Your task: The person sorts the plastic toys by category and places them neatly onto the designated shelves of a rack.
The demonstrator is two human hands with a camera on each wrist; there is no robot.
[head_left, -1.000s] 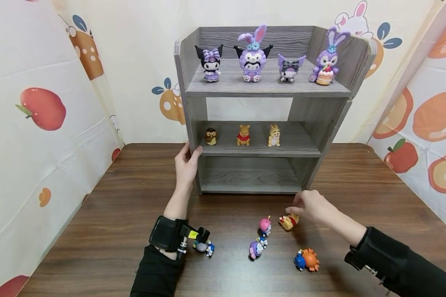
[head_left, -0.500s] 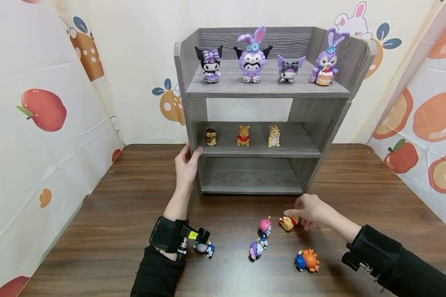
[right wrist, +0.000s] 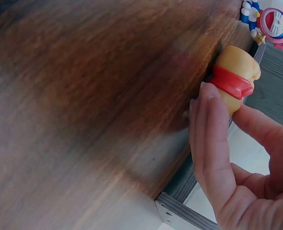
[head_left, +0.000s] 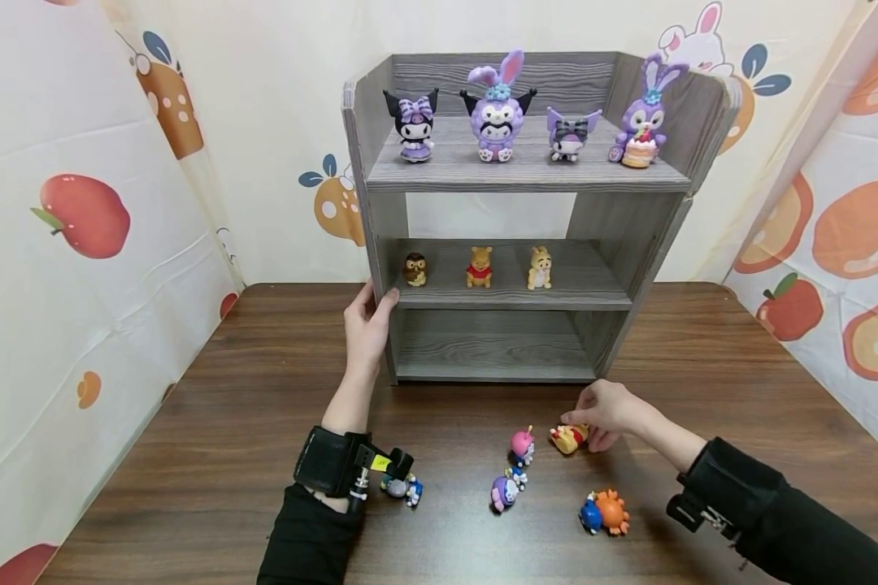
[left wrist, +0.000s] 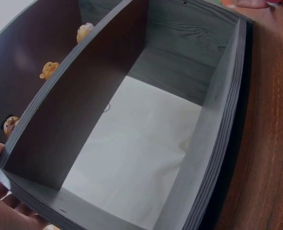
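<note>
Room's bright; pale glare on near table (head_left: 454,536), soft shadow by right hand (head_left: 606,414); right wrist view blurry at left.

You wear black sleeves (head_left: 307,536). Your shelf (head_left: 493,345) is grey and wood-grained, the table (head_left: 227,455) brown and streaked, the bear (right wrist: 233,82) yellow with red, the curtain (head_left: 44,325) white with printed fruit.
</note>
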